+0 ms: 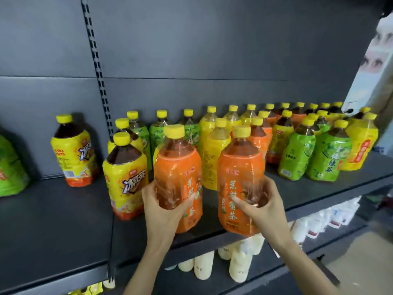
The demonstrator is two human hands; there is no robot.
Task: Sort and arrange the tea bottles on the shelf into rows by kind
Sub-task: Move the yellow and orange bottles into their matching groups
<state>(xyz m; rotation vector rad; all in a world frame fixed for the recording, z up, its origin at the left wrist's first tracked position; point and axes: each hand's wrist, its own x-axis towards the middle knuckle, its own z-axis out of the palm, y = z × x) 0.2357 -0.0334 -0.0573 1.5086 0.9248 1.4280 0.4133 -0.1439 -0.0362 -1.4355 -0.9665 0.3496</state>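
— From the head camera: busy with what, the left hand (163, 209)?

— Curled round the lower body of the left jasmine honey tea bottle (178, 165), thumb across the front of the orange label. Same story on the other side: right hand (262, 206) clasping the right jasmine honey tea bottle (240, 167), just beside the first.

— Standing how?

— Upright, both of them, long axis vertical, yellow caps on top, at the front edge of the dark shelf (63, 220). Resting on it or just lifted: cannot tell.

— Bound for where, at a guess?

— Probably toward their own kind: more orange-labelled bottles (258, 143) directly behind the right one, deeper on the shelf and wedged between yellow-labelled bottles (214, 150) and green tea bottles (297, 154). So away from the body and slightly rightward, with the right hand nearer.

— Anything crowding the way?

— Iced black tea bottle (125, 173) just beside the left hand's load, on its left. Lone iced black tea bottle (73, 150) well apart, further left, with bare shelf between. Likely easier to push straight back than sideways, given the packed, mixed rows behind.
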